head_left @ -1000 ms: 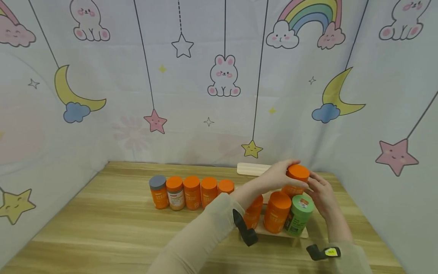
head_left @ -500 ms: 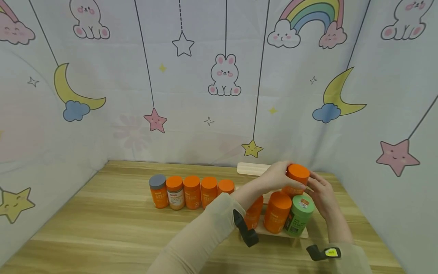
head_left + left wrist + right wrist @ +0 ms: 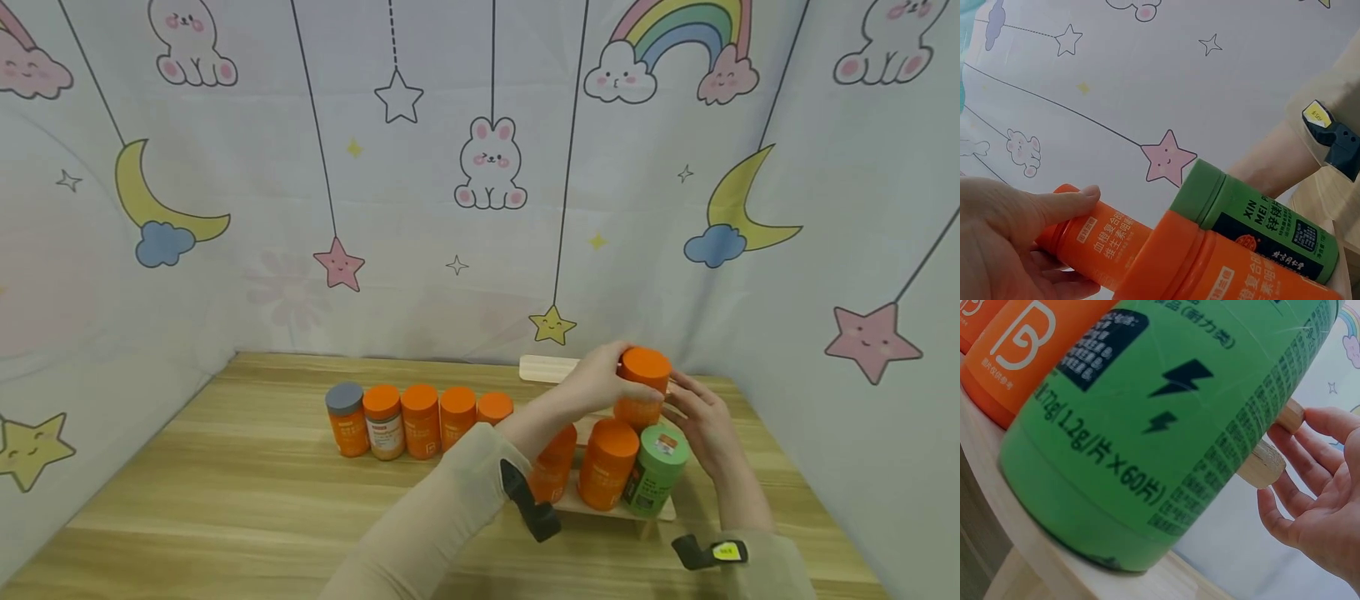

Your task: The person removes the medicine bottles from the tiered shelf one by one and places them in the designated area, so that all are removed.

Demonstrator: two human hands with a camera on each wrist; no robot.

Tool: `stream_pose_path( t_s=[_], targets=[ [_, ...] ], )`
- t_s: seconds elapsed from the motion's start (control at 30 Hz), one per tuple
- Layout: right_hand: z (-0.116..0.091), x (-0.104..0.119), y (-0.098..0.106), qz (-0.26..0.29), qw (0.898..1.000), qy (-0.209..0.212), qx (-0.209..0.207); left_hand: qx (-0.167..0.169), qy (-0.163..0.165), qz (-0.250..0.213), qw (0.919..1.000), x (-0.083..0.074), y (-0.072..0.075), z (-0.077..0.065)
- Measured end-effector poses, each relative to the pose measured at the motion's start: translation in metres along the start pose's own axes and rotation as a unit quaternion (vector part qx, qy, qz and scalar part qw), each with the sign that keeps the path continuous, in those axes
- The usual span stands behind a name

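My left hand grips an orange supplement bottle near its lid. In the left wrist view the thumb lies along the side of this bottle, with fingers behind it. The bottle's base is hidden behind the front row. My right hand is at the right end of a stepped wooden rack. Its curled fingers hold the rack's peg ends in the right wrist view. On the front step stand a green bottle and two orange bottles, one of them beside the green one.
Left of the rack, a row of several bottles stands on the wooden table: one grey-lidded, the others orange-lidded. The rack's pale back slat shows behind my left hand. A printed cloth encloses the table's back and sides.
My left hand has moved the orange bottle slightly left and up. The right hand and the other bottles look unchanged.
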State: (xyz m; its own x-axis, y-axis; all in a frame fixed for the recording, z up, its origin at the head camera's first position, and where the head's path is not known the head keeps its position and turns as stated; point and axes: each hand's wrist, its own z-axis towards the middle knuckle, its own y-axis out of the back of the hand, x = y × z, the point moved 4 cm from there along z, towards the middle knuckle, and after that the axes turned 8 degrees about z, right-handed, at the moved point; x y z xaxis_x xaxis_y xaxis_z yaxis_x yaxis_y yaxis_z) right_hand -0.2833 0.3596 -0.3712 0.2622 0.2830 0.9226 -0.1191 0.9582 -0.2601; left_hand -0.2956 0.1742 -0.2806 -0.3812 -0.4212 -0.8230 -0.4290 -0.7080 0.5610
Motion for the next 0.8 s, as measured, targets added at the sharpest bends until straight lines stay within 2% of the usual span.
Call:
stream_pose_path(
  t_s=[0.43,0.8],
  targets=[
    [-0.001,-0.002,0.001,-0.022,1.0,-0.008,-0.006,-0.022,-0.042,-0.067,0.9966,-0.009,0.036,-0.015],
    [0.0,-0.002,0.001,-0.006,1.0,-0.009,-0.017,-0.074,-0.074,-0.088,0.9906,-0.003,0.074,-0.034]
  ],
)
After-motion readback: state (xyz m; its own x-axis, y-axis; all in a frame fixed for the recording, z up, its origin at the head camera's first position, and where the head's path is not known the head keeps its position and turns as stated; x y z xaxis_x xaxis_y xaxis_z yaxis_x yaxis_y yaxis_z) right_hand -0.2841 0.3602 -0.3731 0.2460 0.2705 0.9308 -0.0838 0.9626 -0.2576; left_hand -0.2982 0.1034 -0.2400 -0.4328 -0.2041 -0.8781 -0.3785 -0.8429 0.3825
